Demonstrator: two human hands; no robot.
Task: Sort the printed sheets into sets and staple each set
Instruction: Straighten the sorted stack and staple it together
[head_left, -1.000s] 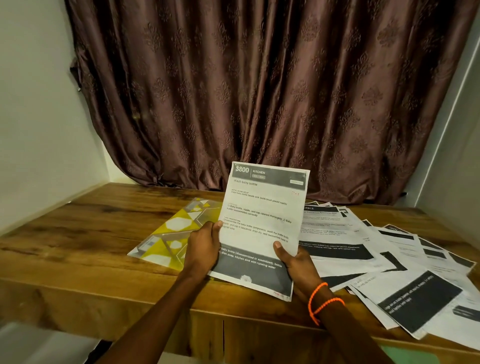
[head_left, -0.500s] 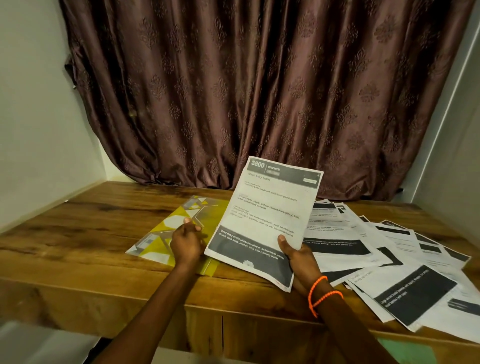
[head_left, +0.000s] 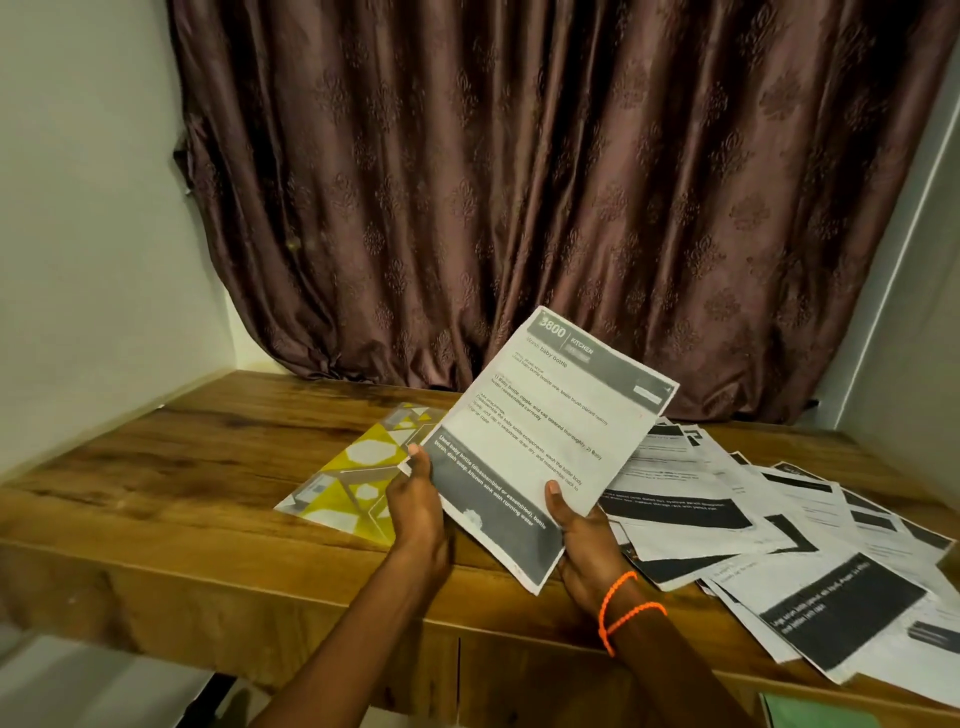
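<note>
I hold a printed sheet (head_left: 545, 431) headed "3800 Kitchen" tilted up above the wooden table (head_left: 182, 478). My right hand (head_left: 582, 535), with orange bands on its wrist, grips the sheet's lower right edge with the thumb on top. My left hand (head_left: 418, 512) pinches the sheet's lower left corner. Several more printed sheets (head_left: 737, 519) with black bars lie fanned out on the table to the right. No stapler is in view.
A yellow and white patterned folder (head_left: 358, 478) lies flat on the table behind my left hand. A brown curtain (head_left: 519, 182) hangs behind the table, with white walls on both sides. A green object (head_left: 815, 712) shows at the bottom right, below the table's front edge.
The sheet has tilted clockwise and shifted right. My left hand let go of it, went to the yellow folder, and now holds the sheet's lower left corner again.
</note>
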